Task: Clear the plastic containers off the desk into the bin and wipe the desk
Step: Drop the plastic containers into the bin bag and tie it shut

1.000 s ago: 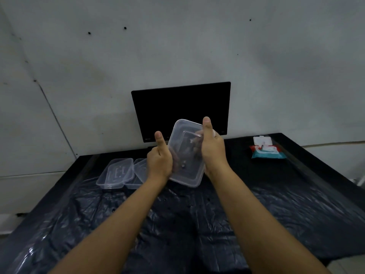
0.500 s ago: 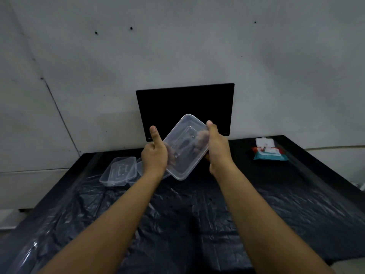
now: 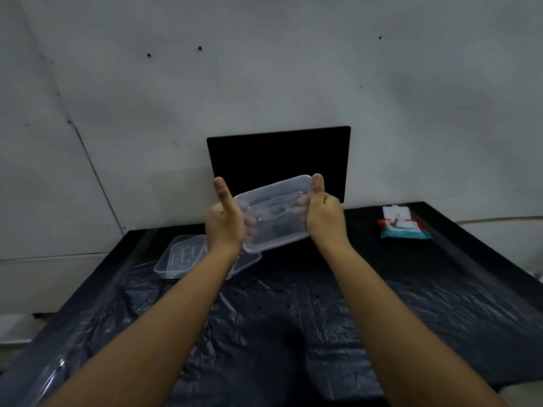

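Both hands lift a clear container above the black-sheeted table

Crinkled black plastic sheet (image 3: 293, 333) covers the table (image 3: 476, 248). At centre frame, left hand (image 3: 224, 227) and right hand (image 3: 324, 220) grip the clear container (image 3: 274, 214), fingers curled behind it. More containers (image 3: 182, 255) centre-left; wipes pack (image 3: 402, 227) right, writing unreadable; dark monitor (image 3: 279, 160), grey wall (image 3: 264, 69).

A grey-white wall (image 3: 264, 69) with small dark marks fills the upper view, lit dimly. A black flat panel (image 3: 279, 160) leans against it, just behind the grip. Below the grip, crinkled dark plastic sheet (image 3: 293, 333) is spread.
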